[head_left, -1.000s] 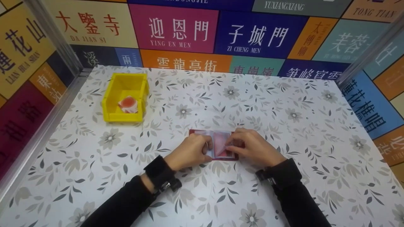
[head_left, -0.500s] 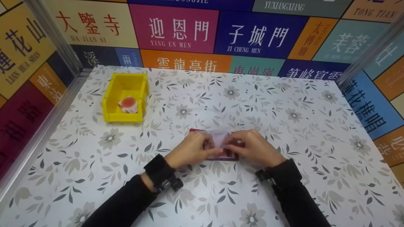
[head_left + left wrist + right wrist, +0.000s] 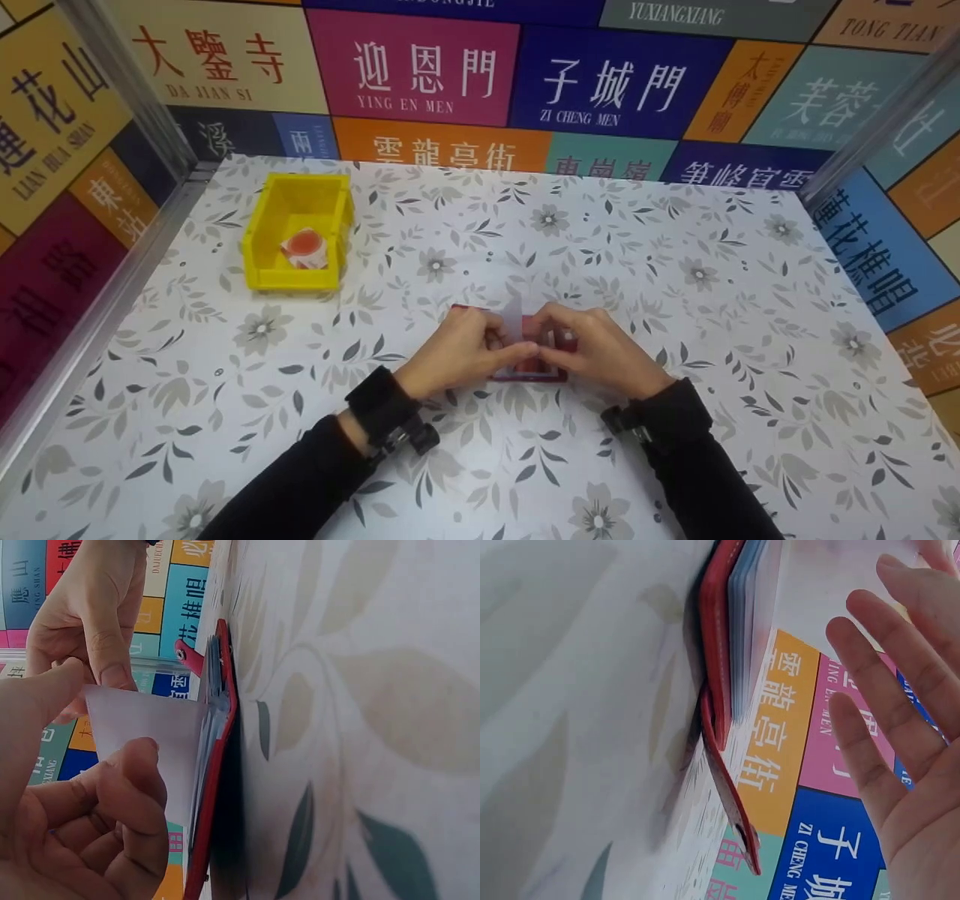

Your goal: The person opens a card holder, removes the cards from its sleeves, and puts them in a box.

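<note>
On the white, flower-patterned table [image 3: 420,465], a yellow, open-topped plastic bin [image 3: 259,225] is placed far left, its low front turned towards the person. In it, a white scrap with a round red patch [image 3: 306,247] is held.

The left hand [image 3: 465,349] is placed next, its thumb stretched out and its fingers bent. Between the hands, a small red booklet with clear sleeves [image 3: 535,367] is laid open and flat, its long side running left to right. Its red strap [image 3: 727,795] is pointed right. One pale sheet [image 3: 174,733] is stood up.

By the right hand [image 3: 596,349], the sheet is touched, its lower fingers spread apart. Whether either hand is clamped on the sheet cannot be told.
</note>
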Tool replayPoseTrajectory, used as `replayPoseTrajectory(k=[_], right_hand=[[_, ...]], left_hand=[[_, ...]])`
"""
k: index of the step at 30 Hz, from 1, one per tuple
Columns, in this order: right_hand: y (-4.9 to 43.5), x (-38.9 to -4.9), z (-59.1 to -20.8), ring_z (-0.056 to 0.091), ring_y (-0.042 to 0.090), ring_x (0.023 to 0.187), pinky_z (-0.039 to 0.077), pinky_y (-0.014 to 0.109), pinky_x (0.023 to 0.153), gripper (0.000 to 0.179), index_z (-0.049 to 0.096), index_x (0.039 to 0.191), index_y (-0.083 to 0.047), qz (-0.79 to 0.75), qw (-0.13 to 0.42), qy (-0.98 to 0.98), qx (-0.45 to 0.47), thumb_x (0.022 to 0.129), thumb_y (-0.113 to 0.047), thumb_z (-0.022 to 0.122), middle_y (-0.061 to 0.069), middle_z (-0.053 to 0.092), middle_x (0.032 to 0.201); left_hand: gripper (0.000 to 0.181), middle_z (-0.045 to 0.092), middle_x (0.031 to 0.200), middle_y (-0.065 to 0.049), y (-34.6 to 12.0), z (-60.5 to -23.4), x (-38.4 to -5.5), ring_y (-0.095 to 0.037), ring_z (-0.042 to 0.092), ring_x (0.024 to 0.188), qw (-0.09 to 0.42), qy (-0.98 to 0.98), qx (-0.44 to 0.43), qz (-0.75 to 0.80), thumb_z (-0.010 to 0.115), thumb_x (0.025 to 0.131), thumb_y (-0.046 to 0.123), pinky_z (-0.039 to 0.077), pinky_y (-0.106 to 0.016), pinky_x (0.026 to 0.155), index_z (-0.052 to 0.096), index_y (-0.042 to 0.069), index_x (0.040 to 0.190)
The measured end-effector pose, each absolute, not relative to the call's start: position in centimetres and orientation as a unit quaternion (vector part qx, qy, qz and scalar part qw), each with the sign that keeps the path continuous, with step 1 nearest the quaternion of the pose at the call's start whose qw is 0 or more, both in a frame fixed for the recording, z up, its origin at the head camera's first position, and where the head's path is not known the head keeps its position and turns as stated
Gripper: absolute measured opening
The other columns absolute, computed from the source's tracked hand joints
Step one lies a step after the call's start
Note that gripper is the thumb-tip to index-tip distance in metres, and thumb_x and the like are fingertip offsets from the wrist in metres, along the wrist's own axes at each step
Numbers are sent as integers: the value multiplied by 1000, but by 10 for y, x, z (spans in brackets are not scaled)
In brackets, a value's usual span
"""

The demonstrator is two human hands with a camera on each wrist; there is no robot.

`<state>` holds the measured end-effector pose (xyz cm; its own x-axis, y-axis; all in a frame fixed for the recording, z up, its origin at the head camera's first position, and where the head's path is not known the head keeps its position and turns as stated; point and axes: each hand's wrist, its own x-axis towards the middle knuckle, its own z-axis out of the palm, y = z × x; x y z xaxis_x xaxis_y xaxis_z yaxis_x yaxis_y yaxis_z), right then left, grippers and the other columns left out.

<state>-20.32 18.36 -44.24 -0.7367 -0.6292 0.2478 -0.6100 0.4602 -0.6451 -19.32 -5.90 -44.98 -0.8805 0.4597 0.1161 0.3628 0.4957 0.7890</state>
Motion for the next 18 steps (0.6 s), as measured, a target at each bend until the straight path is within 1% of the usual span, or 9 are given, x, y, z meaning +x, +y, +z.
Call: replayPoseTrajectory(k=[3, 6, 9, 13, 18], right_hand=[[182, -202, -443, 76, 13, 89, 65, 35, 76, 15, 70, 106, -18, -383, 23, 850, -361, 97, -14, 81, -6, 79, 100], [181, -202, -443, 76, 13, 93, 65, 38, 80, 15, 70, 106, -17, -388, 39, 847, -361, 97, -15, 81, -6, 79, 101], [182, -201, -443, 75, 16, 95, 63, 42, 83, 19, 71, 109, -14, -383, 49, 851, -356, 95, -14, 83, -3, 80, 105], [183, -202, -444, 73, 23, 99, 60, 44, 88, 30, 72, 118, -11, -365, 59, 865, -340, 93, -18, 86, 3, 79, 112], [186, -203, -448, 70, 22, 121, 57, 45, 105, 48, 71, 131, -11, -339, 66, 884, -317, 89, -23, 90, 3, 75, 128]], left_hand=[[38, 66, 60, 6, -59, -450, -194, -3, 52, 47, 46, 863, 237, 443, 79, 97, 48, 42, -20, 46, 77, 15, 78], [32, 69, 64, 5, -60, -449, -195, -1, 53, 49, 43, 865, 234, 443, 80, 97, 38, 42, -18, 46, 77, 13, 77], [27, 70, 65, 4, -61, -449, -196, -1, 53, 51, 37, 867, 231, 439, 79, 96, 28, 42, -17, 48, 76, 11, 74], [24, 63, 61, 9, -63, -449, -197, -2, 51, 54, 23, 873, 218, 435, 78, 91, 17, 40, -18, 51, 69, 13, 68], [29, 52, 56, 12, -69, -450, -196, -2, 48, 53, 18, 875, 202, 440, 74, 85, 10, 37, -19, 50, 58, 18, 62]])
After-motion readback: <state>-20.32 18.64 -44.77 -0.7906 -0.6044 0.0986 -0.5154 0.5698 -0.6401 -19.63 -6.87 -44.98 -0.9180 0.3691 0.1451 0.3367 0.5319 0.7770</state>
